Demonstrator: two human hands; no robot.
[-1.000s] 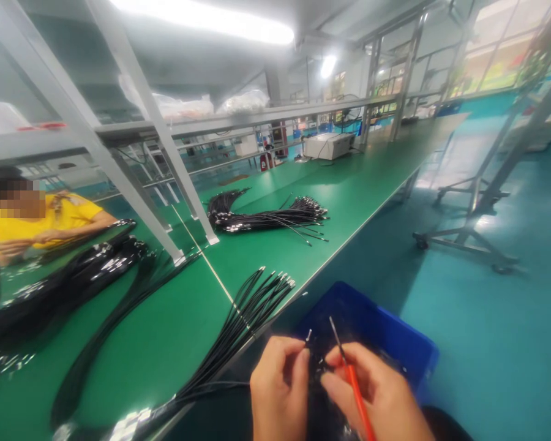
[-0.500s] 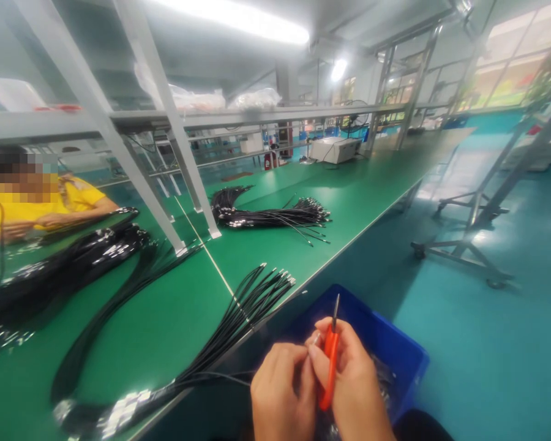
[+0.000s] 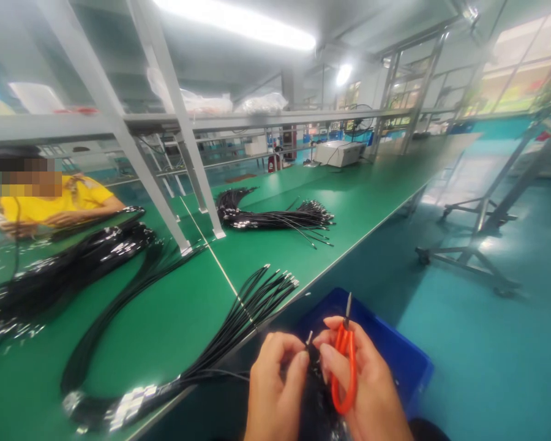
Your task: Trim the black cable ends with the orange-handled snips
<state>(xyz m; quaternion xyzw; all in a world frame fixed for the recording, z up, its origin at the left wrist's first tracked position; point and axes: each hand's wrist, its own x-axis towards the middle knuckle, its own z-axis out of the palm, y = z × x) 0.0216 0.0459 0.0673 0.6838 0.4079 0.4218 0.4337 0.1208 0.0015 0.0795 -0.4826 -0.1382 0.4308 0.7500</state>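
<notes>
Just by the blue bin [image 3: 416, 361], pinching a thin cable end [image 3: 309, 340] below its bright tip with the left hand [image 3: 278, 381], holding orange-handled scissors [image 3: 351, 367] in the right hand [image 3: 371, 383]. Probably light, bendy and smooth, stiffer at the tip; best taken close behind it.

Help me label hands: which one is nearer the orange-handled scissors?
Right. The right hand holds the orange-handled scissors; the left hand is apart from them, to their left.
</notes>
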